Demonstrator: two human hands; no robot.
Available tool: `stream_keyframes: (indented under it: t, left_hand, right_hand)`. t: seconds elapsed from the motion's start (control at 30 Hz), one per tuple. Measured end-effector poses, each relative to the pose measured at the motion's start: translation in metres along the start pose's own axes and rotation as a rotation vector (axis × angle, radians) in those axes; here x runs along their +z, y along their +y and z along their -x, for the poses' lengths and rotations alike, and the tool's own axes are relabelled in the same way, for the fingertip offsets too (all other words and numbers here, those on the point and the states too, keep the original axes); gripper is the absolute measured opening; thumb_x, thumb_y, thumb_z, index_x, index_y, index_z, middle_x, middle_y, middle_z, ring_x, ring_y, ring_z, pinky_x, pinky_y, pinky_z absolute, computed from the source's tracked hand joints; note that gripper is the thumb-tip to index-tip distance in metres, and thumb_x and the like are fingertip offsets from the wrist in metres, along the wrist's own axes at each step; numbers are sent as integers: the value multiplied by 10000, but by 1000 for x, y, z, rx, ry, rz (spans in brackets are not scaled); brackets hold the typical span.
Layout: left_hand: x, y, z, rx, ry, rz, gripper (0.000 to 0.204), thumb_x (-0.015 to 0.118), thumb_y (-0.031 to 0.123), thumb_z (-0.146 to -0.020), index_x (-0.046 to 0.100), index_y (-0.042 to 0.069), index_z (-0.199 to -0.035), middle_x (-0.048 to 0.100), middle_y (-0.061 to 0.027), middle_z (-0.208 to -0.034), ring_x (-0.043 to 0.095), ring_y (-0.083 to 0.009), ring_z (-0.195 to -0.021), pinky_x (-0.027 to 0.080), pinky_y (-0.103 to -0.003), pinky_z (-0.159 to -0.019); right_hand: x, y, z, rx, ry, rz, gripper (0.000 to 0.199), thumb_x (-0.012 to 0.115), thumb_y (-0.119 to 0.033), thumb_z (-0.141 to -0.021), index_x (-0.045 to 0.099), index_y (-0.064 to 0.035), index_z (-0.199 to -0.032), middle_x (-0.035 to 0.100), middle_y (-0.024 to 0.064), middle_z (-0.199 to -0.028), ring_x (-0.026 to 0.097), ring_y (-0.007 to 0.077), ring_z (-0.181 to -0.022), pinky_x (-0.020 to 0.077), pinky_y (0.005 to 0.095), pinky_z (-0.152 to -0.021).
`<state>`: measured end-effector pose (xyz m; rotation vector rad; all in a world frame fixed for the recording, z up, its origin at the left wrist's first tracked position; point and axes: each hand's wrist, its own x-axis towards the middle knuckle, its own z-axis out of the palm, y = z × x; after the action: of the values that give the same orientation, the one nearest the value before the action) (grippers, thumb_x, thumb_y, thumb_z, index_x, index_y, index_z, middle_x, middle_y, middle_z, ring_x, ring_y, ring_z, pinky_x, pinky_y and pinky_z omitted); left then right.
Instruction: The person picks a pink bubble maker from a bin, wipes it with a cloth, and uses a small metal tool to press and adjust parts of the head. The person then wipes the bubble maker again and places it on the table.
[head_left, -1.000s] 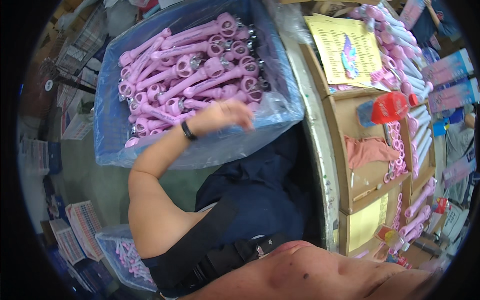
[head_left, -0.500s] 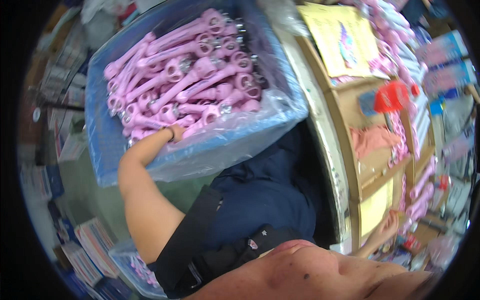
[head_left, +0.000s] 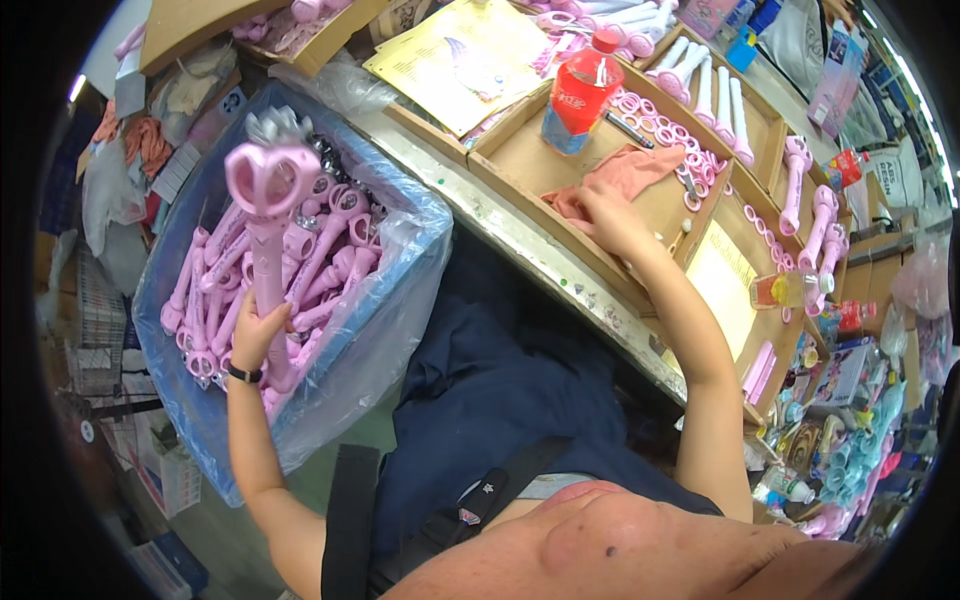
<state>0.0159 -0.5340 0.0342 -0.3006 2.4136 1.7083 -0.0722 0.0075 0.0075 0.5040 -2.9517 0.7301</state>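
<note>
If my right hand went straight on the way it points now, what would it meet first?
The orange cloth, which your right hand is touching; beyond that, probably the bottle with the red label, though depth is hard to judge from this view.

The tabletop in front of me has a pale, scuffed edge (head_left: 545, 278) speckled with stains. Left of it, the floor (head_left: 312, 475) shows a dull grey-green. Farther left of the tabletop I see a whitish wire rack (head_left: 97, 305) among crowded stacks, and beyond, a narrow strip light (head_left: 77, 88). Well right of the tabletop, another bright strip (head_left: 905, 75) glows.
</note>
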Motion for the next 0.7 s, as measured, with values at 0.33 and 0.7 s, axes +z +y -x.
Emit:
stream_keyframes:
  t: [0.33, 0.7]
  left_hand:
    - [239, 78, 27, 178, -679, 346, 396, 729, 97, -809, 506, 21, -1128, 594, -12, -821, 583, -75, -682, 495, -234, -603]
    - [358, 97, 34, -150, -967, 640, 344, 673, 144, -855, 461, 29, -1100, 574, -35, -769, 579, -108, -569, 495, -242, -518]
  right_hand:
    - [-88, 40, 33, 340, 647, -918, 132, 527, -158, -966, 559, -30, -975, 594, 15, -809, 567, 93, -657, 469, 216, -593]
    - [-56, -67, 87, -211, 369, -29, 94, 574, -47, -866, 637, -25, -933, 615, 123, -1044, 578, 257, -1001, 463, 383, -848]
